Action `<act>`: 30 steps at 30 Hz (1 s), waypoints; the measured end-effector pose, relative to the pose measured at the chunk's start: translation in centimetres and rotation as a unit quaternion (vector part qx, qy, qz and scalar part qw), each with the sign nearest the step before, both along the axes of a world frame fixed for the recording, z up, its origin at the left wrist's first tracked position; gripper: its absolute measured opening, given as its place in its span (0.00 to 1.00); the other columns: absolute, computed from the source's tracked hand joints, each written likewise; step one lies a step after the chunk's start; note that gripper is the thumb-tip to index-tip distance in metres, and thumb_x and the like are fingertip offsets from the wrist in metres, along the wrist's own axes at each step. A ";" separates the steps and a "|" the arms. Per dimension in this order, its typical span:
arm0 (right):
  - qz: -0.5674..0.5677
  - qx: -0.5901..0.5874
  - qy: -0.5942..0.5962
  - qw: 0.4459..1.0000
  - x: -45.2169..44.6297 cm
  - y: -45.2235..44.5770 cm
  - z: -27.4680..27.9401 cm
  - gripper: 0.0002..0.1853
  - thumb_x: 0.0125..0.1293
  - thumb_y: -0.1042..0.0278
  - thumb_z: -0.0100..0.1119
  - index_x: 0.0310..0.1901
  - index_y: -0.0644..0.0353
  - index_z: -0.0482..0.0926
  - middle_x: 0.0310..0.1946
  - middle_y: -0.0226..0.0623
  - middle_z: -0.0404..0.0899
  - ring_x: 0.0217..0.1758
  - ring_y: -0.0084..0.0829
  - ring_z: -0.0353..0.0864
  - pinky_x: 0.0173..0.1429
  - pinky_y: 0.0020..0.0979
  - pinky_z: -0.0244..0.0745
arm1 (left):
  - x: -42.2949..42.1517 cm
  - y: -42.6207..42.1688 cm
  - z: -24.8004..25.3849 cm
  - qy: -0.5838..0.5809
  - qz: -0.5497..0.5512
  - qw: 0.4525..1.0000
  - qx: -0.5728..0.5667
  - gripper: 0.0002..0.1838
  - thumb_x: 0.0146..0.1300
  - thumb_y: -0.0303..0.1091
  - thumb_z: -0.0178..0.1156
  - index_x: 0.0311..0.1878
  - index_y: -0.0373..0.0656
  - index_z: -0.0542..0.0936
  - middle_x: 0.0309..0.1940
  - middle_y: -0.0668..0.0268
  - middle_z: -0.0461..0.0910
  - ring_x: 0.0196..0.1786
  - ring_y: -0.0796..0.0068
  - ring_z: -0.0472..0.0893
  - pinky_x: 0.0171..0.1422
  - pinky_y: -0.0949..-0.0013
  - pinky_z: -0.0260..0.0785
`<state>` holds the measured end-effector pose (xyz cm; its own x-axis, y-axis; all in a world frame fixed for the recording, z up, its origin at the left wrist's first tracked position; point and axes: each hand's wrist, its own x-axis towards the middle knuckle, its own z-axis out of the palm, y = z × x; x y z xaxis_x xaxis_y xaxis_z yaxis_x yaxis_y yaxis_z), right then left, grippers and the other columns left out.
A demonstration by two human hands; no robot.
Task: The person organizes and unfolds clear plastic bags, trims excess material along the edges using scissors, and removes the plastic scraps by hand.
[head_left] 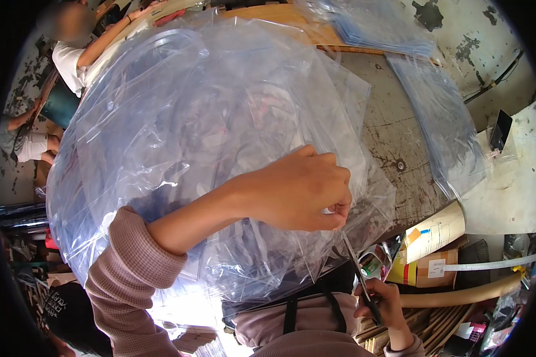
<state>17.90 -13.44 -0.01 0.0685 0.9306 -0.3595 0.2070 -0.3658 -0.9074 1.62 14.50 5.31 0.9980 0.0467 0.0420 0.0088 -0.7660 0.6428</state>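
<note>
A large pile of clear plastic sheeting (161, 119) covers most of the table in front of me. My left hand (298, 187) reaches across it from the left, fingers curled closed on the plastic near its right front edge. Low on the right, my right hand (384, 306) is wrapped around the dark handles of a pair of scissors (360, 271). The scissor blades point up toward the plastic just below my left hand. Whether they touch the sheet I cannot tell.
Stacked clear sheets (387, 35) and a long folded sheet (441, 125) lie on the table's far right. A phone (501, 130) rests beyond. Cardboard boxes (438, 268) and a tan tube (458, 291) sit lower right. A person (71, 62) is at upper left; a capped person (68, 312) at lower left.
</note>
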 end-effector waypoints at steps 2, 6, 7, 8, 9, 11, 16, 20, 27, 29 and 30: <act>0.006 -0.003 -0.021 1.000 0.0 0.2 0.3 0.25 0.38 0.71 0.78 0.39 0.63 0.77 0.24 0.29 0.80 0.24 0.17 0.77 0.30 0.20 0.70 | 0.0 0.1 -0.1 -0.006 -0.010 1.000 0.000 0.09 0.60 0.40 0.57 0.30 0.46 0.80 0.28 0.72 0.71 0.40 0.75 0.68 0.48 0.68 0.55; 0.030 -0.011 -0.046 0.998 0.4 -0.2 0.2 0.24 0.38 0.71 0.77 0.40 0.63 0.77 0.24 0.31 0.81 0.24 0.18 0.78 0.30 0.20 0.70 | 0.0 0.1 0.1 0.004 -0.015 1.000 -0.007 0.09 0.61 0.40 0.57 0.31 0.47 0.80 0.29 0.73 0.71 0.40 0.76 0.67 0.49 0.68 0.55; 0.036 -0.006 -0.054 0.998 0.4 -0.1 0.3 0.24 0.39 0.71 0.77 0.40 0.63 0.77 0.23 0.31 0.81 0.24 0.18 0.78 0.30 0.21 0.70 | 0.0 0.2 0.1 0.007 -0.015 1.000 -0.007 0.09 0.61 0.40 0.57 0.31 0.47 0.80 0.29 0.73 0.71 0.40 0.76 0.67 0.49 0.68 0.55; 0.042 -0.001 -0.062 0.997 0.4 0.0 0.4 0.24 0.39 0.71 0.77 0.40 0.63 0.77 0.22 0.30 0.81 0.23 0.19 0.79 0.29 0.21 0.70 | 0.0 0.2 0.1 0.010 -0.016 1.000 -0.006 0.09 0.61 0.40 0.57 0.31 0.47 0.80 0.29 0.73 0.71 0.40 0.76 0.68 0.49 0.68 0.55; 0.042 -0.001 -0.062 0.997 0.2 0.1 0.3 0.24 0.39 0.71 0.77 0.40 0.63 0.77 0.22 0.30 0.81 0.23 0.19 0.79 0.29 0.21 0.70 | 0.0 0.2 0.1 0.011 -0.016 1.000 -0.006 0.09 0.61 0.40 0.57 0.31 0.47 0.80 0.29 0.73 0.71 0.40 0.76 0.68 0.49 0.68 0.55; 0.019 0.033 -0.032 0.999 -0.1 0.2 -0.1 0.25 0.40 0.68 0.77 0.41 0.63 0.77 0.20 0.30 0.79 0.22 0.18 0.76 0.27 0.21 0.69 | -0.1 0.2 0.1 0.002 -0.017 1.000 -0.020 0.08 0.60 0.39 0.57 0.31 0.47 0.80 0.29 0.72 0.71 0.41 0.76 0.68 0.51 0.68 0.55; -0.011 -0.004 0.094 0.995 0.5 -0.5 -1.0 0.27 0.41 0.61 0.77 0.42 0.63 0.76 0.19 0.28 0.76 0.21 0.16 0.73 0.25 0.20 0.67 | -0.3 0.5 0.1 -0.009 -0.023 0.998 -0.051 0.06 0.58 0.37 0.59 0.31 0.46 0.79 0.31 0.71 0.71 0.42 0.73 0.68 0.49 0.68 0.61; 0.001 -0.015 0.133 0.991 0.6 -0.3 -0.4 0.28 0.43 0.57 0.76 0.43 0.64 0.77 0.18 0.27 0.74 0.22 0.15 0.73 0.26 0.20 0.67 | -0.1 0.7 0.1 0.003 -0.025 0.994 -0.110 0.06 0.58 0.35 0.61 0.31 0.44 0.79 0.32 0.71 0.71 0.42 0.71 0.69 0.46 0.69 0.65; 0.006 -0.021 0.080 0.997 0.7 0.2 0.1 0.29 0.40 0.58 0.78 0.43 0.63 0.77 0.24 0.29 0.80 0.25 0.16 0.77 0.28 0.20 0.69 | 0.0 0.5 -0.1 -0.007 -0.027 0.994 -0.109 0.06 0.58 0.34 0.60 0.30 0.42 0.78 0.32 0.70 0.71 0.42 0.72 0.69 0.46 0.69 0.64; 0.011 -0.014 0.045 0.999 0.7 0.3 0.3 0.29 0.38 0.59 0.78 0.42 0.62 0.77 0.27 0.30 0.82 0.26 0.18 0.78 0.29 0.21 0.70 | -0.1 0.4 -0.1 -0.012 -0.028 0.995 -0.097 0.06 0.58 0.33 0.60 0.30 0.42 0.77 0.32 0.70 0.70 0.42 0.72 0.68 0.46 0.70 0.64; 0.012 -0.016 0.045 0.999 0.7 0.2 0.2 0.29 0.38 0.59 0.78 0.42 0.62 0.77 0.27 0.30 0.82 0.26 0.18 0.78 0.29 0.21 0.70 | -0.1 0.3 -0.2 -0.013 -0.028 0.995 -0.098 0.06 0.58 0.33 0.60 0.30 0.42 0.77 0.32 0.70 0.70 0.42 0.72 0.68 0.46 0.70 0.64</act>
<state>18.56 -13.23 0.22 0.0131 0.9199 -0.3920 0.1337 -0.3901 -0.9110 1.53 14.84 5.11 0.9980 0.0011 0.0624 -0.0481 -0.6246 0.7794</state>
